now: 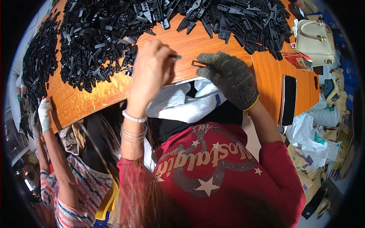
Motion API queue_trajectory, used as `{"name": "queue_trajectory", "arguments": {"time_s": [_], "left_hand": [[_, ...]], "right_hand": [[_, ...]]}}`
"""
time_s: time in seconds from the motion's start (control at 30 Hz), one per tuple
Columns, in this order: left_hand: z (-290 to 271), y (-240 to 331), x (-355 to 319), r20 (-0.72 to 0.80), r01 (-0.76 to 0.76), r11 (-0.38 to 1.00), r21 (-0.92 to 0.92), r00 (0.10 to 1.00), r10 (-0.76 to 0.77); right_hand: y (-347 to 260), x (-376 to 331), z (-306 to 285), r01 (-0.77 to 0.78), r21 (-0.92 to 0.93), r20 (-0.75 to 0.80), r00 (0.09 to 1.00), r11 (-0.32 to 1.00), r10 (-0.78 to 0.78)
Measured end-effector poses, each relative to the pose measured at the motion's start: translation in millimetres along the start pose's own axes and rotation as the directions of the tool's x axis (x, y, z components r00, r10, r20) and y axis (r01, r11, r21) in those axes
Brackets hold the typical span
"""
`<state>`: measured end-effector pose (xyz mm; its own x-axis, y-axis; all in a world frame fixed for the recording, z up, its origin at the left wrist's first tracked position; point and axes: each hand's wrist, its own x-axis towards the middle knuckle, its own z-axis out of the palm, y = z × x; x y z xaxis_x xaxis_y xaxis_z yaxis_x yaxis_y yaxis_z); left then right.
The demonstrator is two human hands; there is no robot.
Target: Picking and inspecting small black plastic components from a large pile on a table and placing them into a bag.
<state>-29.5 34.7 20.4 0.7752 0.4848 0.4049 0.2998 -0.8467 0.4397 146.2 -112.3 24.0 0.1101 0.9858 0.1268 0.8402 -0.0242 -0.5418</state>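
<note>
Bare, with bracelets at the wrist, my left hand (152, 66) is over the table's near edge. Its curled fingers pinch a small black plastic piece (175, 57), mostly hidden by them. In a dark grey knitted glove, my right hand (230, 76) grips a small black rectangular frame (197, 64) between thumb and fingers. The two pieces are a short gap apart. Beyond my left hand lies a big heap of small black plastic parts (99, 41). A second heap, of longer flat black parts (243, 22), spreads beyond my right hand.
The orange wooden table (95, 100) runs across the view. A phone (289, 100), a cream handbag (313, 38) and a red packet (298, 60) are on the right. White bag material (182, 104) hangs under my hands. At left, another person's gloved hand (45, 110) touches the table edge.
</note>
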Motion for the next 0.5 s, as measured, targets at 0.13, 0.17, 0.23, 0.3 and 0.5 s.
{"name": "queue_trajectory", "arguments": {"time_s": [0.13,0.17,0.23,0.3,0.5], "left_hand": [[12.8,19.4,-7.2,0.047,0.104,0.963,-0.248,0.994,-0.095],[14.7,20.0,-7.6,0.062,0.12,0.952,-0.28,0.992,-0.107],[18.2,19.3,-8.6,0.059,0.125,0.95,-0.288,0.992,-0.112],[20.8,18.2,-8.5,0.056,0.13,0.947,-0.293,0.991,-0.119],[21.2,17.0,-11.2,0.035,0.115,0.951,-0.287,0.993,-0.109]], "right_hand": [[2.7,6.3,-0.9,0.039,-0.017,-0.075,0.996,0.999,-0.041],[5.0,7.5,-1.3,0.103,-0.056,-0.086,0.99,0.993,-0.108],[3.5,11.4,-8.3,0.103,-0.09,-0.05,0.993,0.991,-0.108],[2.7,17.4,-14.2,0.107,-0.122,-0.013,0.994,0.987,-0.109],[1.0,34.3,-19.9,0.246,-0.211,0.21,0.957,0.946,-0.202]]}}
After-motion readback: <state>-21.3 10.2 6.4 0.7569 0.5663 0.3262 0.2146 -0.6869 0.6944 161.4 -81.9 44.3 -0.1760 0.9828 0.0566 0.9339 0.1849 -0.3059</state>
